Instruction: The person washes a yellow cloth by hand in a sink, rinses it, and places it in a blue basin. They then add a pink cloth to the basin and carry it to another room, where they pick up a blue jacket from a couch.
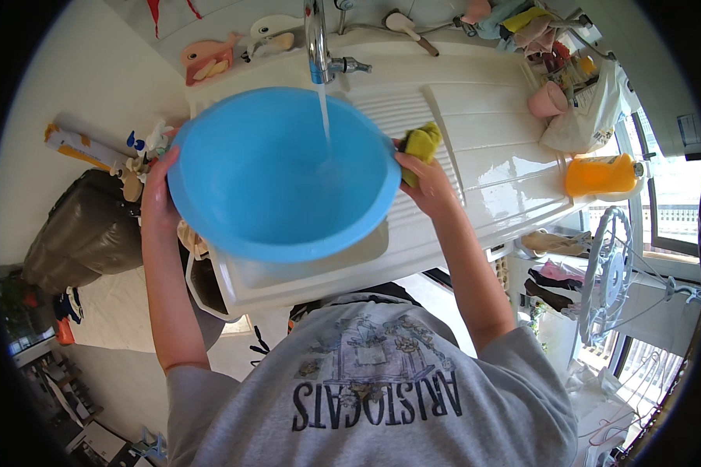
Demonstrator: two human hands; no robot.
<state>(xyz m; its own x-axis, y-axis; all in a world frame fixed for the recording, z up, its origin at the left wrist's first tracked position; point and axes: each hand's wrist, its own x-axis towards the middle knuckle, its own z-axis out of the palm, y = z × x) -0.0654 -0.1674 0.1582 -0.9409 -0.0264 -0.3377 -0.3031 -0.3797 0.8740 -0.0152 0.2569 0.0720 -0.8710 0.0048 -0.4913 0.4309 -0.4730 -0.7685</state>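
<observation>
A large blue plastic basin [257,175] is held up over the white sink, tilted somewhat, under a chrome faucet [317,46]. Water runs from the spout into it. My left hand [160,190] grips its rim at the left side. At the opposite rim, my right hand [423,178] holds the basin and also a yellow-green cleaning cloth or sponge [422,143] with a dark part. The fingers behind the rim are partly hidden on both sides. Beneath the basin, the sink bowl [368,245] shows only in part.
A ribbed white washboard counter [490,128] extends right. An orange liquid bottle [600,175], a pink cup [548,100] and a white plastic bag [584,117] stand at its far right. Behind the sink are a pink whale-shaped soap holder [210,58] and a brush [409,29]. Pump bottles [131,175] stand left.
</observation>
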